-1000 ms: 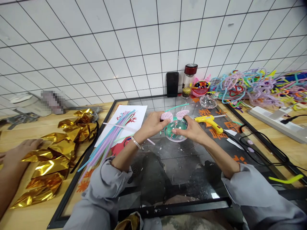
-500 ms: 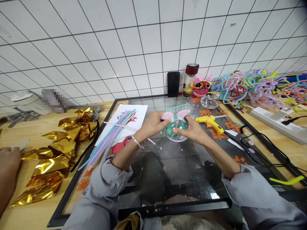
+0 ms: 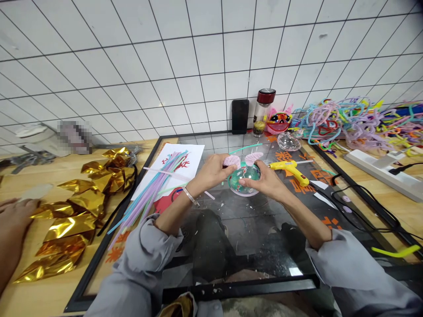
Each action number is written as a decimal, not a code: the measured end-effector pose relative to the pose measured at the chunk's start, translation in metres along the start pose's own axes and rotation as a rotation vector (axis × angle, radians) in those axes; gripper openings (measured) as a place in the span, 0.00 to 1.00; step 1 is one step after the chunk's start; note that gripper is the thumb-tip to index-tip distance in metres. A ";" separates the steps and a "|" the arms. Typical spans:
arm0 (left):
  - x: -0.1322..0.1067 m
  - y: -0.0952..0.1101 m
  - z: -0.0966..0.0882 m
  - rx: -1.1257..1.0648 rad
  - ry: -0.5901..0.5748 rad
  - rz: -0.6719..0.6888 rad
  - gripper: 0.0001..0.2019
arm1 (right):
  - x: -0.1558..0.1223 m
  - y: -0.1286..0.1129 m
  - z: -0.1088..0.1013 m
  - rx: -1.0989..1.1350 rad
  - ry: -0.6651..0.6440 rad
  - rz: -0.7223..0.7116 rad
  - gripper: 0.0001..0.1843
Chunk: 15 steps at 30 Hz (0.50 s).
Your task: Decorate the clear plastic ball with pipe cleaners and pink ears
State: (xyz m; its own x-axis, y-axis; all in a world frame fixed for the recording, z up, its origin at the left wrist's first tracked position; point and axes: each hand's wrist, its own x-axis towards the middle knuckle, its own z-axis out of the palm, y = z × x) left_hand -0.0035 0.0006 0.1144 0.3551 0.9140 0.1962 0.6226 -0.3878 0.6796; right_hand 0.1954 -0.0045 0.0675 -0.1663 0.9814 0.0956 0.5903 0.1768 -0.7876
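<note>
A clear plastic dome (image 3: 248, 175) rests on the black glass panel, green inside with a pale pink rim. From its far edge rise two ear-shaped pieces of coiled pink pipe cleaner. Fingers of my left hand (image 3: 214, 171) pinch the left pink ear (image 3: 233, 162). My right hand (image 3: 269, 181) grips the dome's right side, thumb across its front and fingers behind. The right pink ear (image 3: 253, 158) stands free above that hand. Just right of it lies a yellow hot glue gun (image 3: 291, 169). What my fingertips touch behind the dome is hidden.
Left on the panel are pipe cleaners (image 3: 150, 189) over a white sheet (image 3: 194, 154). Gold foil (image 3: 76, 224) and another person's hand (image 3: 20, 215) lie farther left. Behind stand a phone (image 3: 240, 116) and bottle (image 3: 263, 112). A power strip (image 3: 383, 171) and cables lie right.
The other person's hand at the left has shifted and its fingers show more. The view has tilted slightly. My hands and the dome keep nearly the same pose.
</note>
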 end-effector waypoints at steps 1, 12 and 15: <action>0.000 0.000 0.000 -0.002 0.001 0.001 0.11 | 0.000 0.001 0.000 0.005 0.001 -0.005 0.34; -0.001 0.002 0.001 0.010 -0.002 0.000 0.11 | -0.002 0.011 0.000 0.075 -0.012 -0.065 0.34; -0.002 0.003 0.001 0.022 -0.004 -0.001 0.11 | -0.003 0.011 0.001 0.105 -0.002 -0.083 0.31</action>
State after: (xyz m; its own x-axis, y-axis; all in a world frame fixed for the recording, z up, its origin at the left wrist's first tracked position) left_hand -0.0017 -0.0024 0.1148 0.3577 0.9137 0.1929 0.6380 -0.3899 0.6640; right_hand 0.2015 -0.0054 0.0577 -0.2128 0.9636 0.1617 0.4884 0.2483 -0.8366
